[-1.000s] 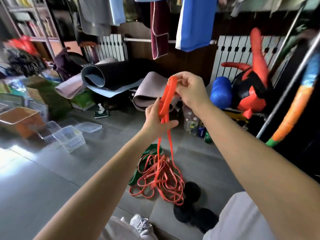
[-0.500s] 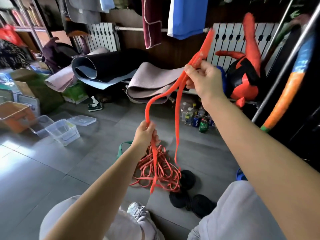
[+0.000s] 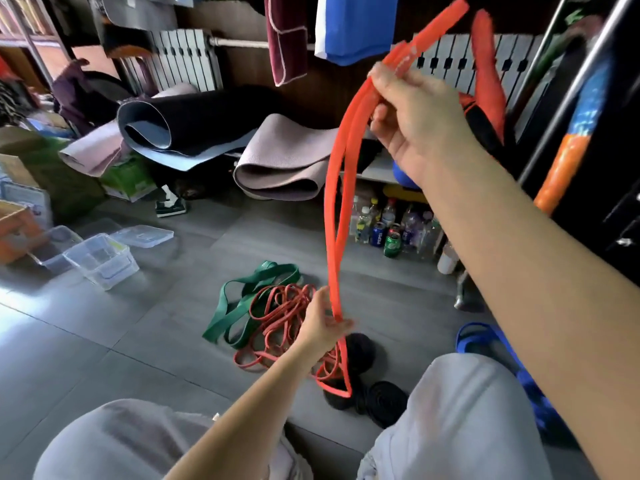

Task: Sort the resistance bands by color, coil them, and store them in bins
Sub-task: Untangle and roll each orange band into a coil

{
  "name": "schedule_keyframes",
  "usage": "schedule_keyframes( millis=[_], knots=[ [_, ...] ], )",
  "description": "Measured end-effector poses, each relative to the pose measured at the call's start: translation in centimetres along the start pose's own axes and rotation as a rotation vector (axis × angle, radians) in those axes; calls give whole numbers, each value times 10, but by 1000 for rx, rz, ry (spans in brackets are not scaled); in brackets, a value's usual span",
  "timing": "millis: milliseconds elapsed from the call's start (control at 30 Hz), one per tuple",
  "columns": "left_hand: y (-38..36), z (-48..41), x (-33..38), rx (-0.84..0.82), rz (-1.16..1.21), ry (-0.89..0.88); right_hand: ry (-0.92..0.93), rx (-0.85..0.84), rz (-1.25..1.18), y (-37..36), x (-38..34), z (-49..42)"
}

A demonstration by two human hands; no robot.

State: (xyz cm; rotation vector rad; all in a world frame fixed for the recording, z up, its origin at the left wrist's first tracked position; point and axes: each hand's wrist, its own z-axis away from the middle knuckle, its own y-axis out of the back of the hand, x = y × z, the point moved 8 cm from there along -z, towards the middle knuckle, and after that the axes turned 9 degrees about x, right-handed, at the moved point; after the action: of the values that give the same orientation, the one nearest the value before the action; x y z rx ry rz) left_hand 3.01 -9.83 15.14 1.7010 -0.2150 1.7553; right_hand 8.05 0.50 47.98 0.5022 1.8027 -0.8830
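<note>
Orange rubber, flat and doubled: the orange band (image 3: 336, 209) is held up in the air between both hands, above the floor (image 3: 104, 341). Its long axis runs almost upright and leans a little to the right at the top. The right hand (image 3: 415, 123) is high, and its grip is closed around the two strands; past this hand the upper end points up and to the right. The left hand (image 3: 322, 323) is low, and its grip pinches the strands together; under it the lower end hangs down as a small loop. Between the hands the two strands separate slightly. On the floor beyond the left hand lie a pile of thin red bands (image 3: 277, 313) and a green band (image 3: 242, 299), touching each other. Black coiled bands (image 3: 381, 400) lie near the knees, a blue band (image 3: 485, 341) to the right, and clear plastic bins (image 3: 100, 261) well apart to the left.
</note>
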Motion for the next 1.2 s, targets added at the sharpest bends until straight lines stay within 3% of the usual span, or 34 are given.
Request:
schedule_keyframes(
  millis=[100, 167, 233, 333, 467, 567, 700, 867, 967, 1033, 1100, 1133, 1200],
  knots=[
    [15, -27, 14, 168, -200, -21, 11, -51, -8, -3, -3, 1],
    [9, -44, 37, 105, -216, -91, 8, -60, -51, -3, -5, -1],
    [-1, -51, 45, 17, -42, 13, 32, -40, -38, 1, -8, -6],
    [17, -62, 54, 120, 374, 200, 78, 15, 53, 16, -3, -17],
    [83, -78, 134, 299, 509, -20, 114, 97, 215, 33, 13, -29],
    [123, -75, 206, 293, 536, -230, 182, 121, 389, 34, 23, -31],
    [128, -60, 231, 217, 202, -336, 215, 120, 476, 27, 37, -28],
    [75, -25, 115, -55, -245, -180, 83, -43, 579, 18, 75, -12],
    [47, 2, 37, -343, -883, -254, -162, -174, 384, 17, 110, 9],
    [59, 7, -10, -410, -1222, -159, -245, -222, 379, 24, 130, 19],
    [77, 5, -36, -411, -1385, -63, -286, -273, 451, 33, 149, 31],
    [88, 0, -37, -333, -1373, -45, -287, -308, 499, 37, 159, 37],
    [119, -12, -17, 26, -1164, 3, -247, -377, 604, 43, 176, 49]
  ],
)
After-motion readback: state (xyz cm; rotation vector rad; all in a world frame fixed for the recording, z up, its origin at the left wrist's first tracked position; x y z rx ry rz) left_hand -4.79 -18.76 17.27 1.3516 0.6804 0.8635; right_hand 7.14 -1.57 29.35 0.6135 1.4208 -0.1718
